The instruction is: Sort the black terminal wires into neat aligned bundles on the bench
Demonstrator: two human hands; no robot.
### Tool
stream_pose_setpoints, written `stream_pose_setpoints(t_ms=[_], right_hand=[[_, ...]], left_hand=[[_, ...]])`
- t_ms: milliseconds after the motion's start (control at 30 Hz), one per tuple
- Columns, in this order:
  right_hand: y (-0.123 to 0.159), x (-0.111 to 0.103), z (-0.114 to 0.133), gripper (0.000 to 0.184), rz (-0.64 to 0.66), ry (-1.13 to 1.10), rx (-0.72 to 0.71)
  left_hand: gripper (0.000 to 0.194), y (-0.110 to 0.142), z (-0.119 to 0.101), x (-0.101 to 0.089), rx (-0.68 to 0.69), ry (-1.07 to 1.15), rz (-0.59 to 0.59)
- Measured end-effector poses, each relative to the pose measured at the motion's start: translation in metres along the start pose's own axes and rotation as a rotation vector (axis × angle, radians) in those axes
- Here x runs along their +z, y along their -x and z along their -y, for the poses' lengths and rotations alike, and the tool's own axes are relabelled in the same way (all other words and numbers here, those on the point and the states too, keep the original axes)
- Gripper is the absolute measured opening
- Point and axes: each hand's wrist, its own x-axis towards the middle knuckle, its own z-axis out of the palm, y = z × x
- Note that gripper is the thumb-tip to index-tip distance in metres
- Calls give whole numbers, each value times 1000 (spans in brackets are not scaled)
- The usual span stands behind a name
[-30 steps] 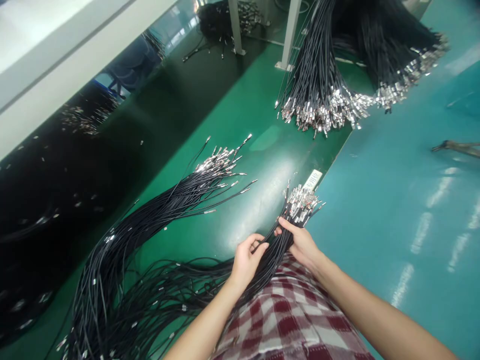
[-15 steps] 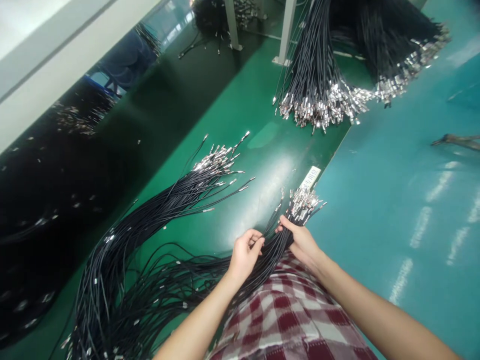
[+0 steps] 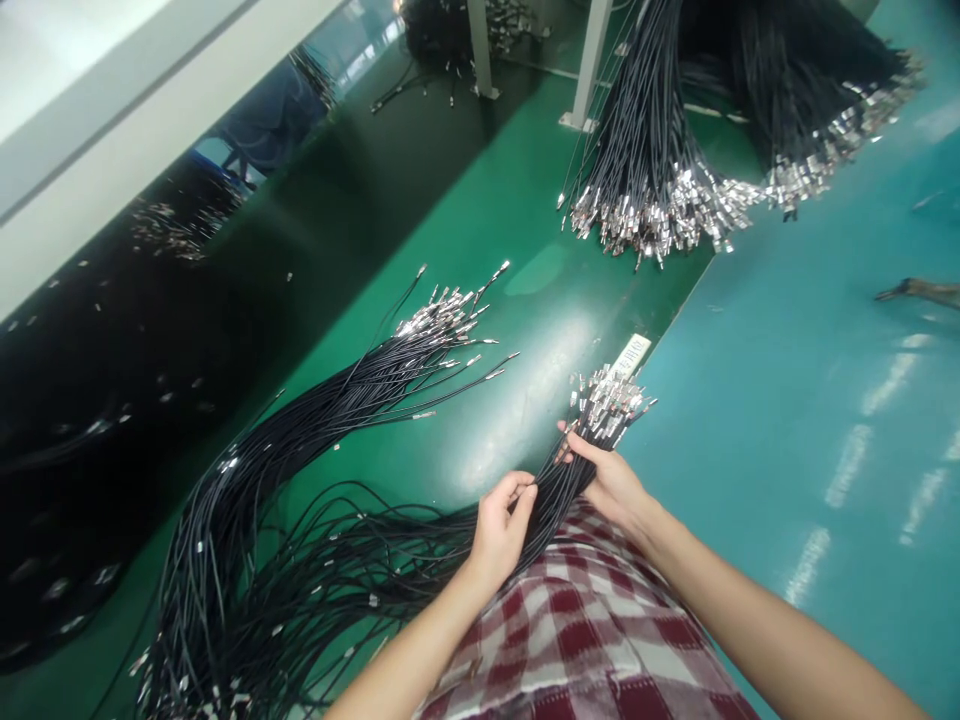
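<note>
A bundle of thin black cables (image 3: 556, 497) with silvery metal ends lies across my lap, those ends pointing up and away from me. My right hand (image 3: 606, 478) wraps round the bundle just below the metal ends. Lower down, my left hand (image 3: 506, 515) pinches at the cables on the bundle's left side with thumb and fingertips; how many strands it has is too small to tell. From there the cables trail left in loose loops on the green floor. Beside them a second cable bundle (image 3: 322, 410) curves over the floor, its metal ends fanned out.
Large bunches of cables (image 3: 652, 130) hang at the upper right. A pale table edge (image 3: 150, 110) crosses the upper left, with metal legs (image 3: 589, 65) further back. A label (image 3: 631, 355) sticks to the floor beyond my hands. At the right lies a brown object (image 3: 922, 290).
My left hand has shifted slightly down and right along the bundle. The strands that stood apart at its left now lie closer to the rest, by my right hand's fingers.
</note>
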Motion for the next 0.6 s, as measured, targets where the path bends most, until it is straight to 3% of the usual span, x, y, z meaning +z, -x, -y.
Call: stream_pose_setpoints(t_ms=[200, 333, 500, 600], right_hand=[[3, 4, 3, 36, -7, 71, 10], [7, 9, 3, 35, -18, 125, -18], [8, 10, 2, 43, 94, 107, -90], [7, 8, 3, 47, 141, 106, -47]], left_hand=[[29, -4, -5, 8, -92, 100, -53], [30, -14, -16, 10, -73, 43, 4], [36, -27, -26, 9, -162, 207, -26], [26, -36, -33, 21, -100, 140, -26]])
